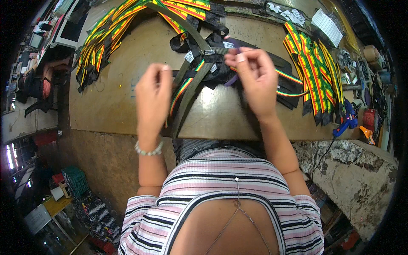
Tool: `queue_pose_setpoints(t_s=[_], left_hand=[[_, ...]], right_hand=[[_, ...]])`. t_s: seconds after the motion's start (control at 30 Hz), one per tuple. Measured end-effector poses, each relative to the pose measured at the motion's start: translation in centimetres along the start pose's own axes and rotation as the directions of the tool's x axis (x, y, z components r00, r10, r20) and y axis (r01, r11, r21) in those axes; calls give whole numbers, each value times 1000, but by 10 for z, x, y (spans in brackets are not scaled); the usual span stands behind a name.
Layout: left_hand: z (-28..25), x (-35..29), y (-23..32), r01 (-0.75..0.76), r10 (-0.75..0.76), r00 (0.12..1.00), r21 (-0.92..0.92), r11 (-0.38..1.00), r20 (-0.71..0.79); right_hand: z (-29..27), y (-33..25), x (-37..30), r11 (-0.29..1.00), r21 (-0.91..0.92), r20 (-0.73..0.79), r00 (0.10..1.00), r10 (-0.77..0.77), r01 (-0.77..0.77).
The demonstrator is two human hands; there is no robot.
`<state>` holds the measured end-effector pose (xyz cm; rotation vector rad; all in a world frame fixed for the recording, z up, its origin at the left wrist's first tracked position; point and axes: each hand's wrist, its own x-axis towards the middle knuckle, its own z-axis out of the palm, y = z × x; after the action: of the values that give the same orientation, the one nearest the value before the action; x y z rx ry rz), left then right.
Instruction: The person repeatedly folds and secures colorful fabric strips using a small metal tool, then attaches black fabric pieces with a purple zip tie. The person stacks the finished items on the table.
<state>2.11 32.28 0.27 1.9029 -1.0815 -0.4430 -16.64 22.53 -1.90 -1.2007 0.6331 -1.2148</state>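
Observation:
My left hand [155,91] is raised over the table with its fingers curled closed, left of a heap of black and olive webbing straps [192,95]. Whatever it may pinch is hidden. My right hand [257,80] is closed too, thumb against fingers, above the right side of the heap. A thin purple piece [230,80] shows beside its fingers; I cannot tell whether they grip it. Narrow red, yellow and green striped bands [182,93] run along some straps. Small white labels [189,55] sit among them.
Patterned yellow, red and green strips [127,21] lie bundled at the far left, with another bundle [312,72] at right. A blue glue gun [348,119] and an orange-handled tool [367,134] rest near the right edge. White paper [327,26] lies at the back right.

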Motion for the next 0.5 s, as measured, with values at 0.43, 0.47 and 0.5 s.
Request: queue_pose_setpoints(t_s=[0.43, 0.47, 0.5], left_hand=[[-16, -8, 17, -298, 299, 954, 69, 952, 4], [7, -2, 23, -349, 348, 937, -2, 937, 36], [24, 4, 27, -336, 347, 935, -125, 934, 76]], right_hand=[[-4, -8, 1, 993, -106, 131, 990, -42, 56], [-3, -6, 0, 982, -171, 189, 981, -44, 77], [0, -3, -2, 970, -218, 222, 973, -56, 106]])
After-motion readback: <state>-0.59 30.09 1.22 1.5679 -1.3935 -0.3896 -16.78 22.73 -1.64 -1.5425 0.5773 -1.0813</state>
